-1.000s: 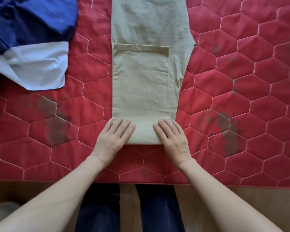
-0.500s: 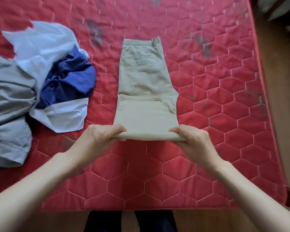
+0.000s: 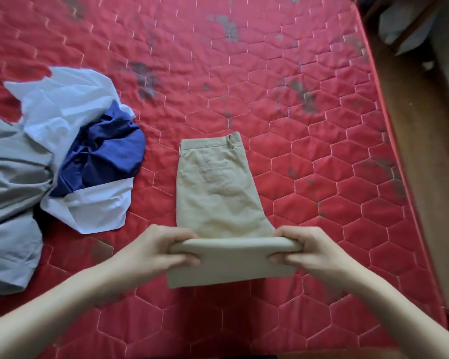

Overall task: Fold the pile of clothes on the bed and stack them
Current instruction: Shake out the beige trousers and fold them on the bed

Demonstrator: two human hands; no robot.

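Observation:
Beige trousers (image 3: 215, 182) lie lengthwise on the red quilted bed (image 3: 309, 156), waistband at the far end. Their near, folded part is lifted off the bed. My left hand (image 3: 161, 252) grips the left side of that fold, thumb under and fingers over. My right hand (image 3: 309, 250) grips the right side the same way. An unfolded pile sits at the left: a white garment (image 3: 70, 104), a dark blue garment (image 3: 106, 156) and a grey shirt (image 3: 11, 203).
The bed's right edge (image 3: 399, 156) runs along a wooden floor (image 3: 425, 177). A pale object (image 3: 399, 24) lies on the floor at the top right. Dark stains mark the mattress's far half.
My hands went from pressing flat on the trousers' near end to gripping the folded edge and lifting it toward the waistband. The view has pulled back, showing more of the bed.

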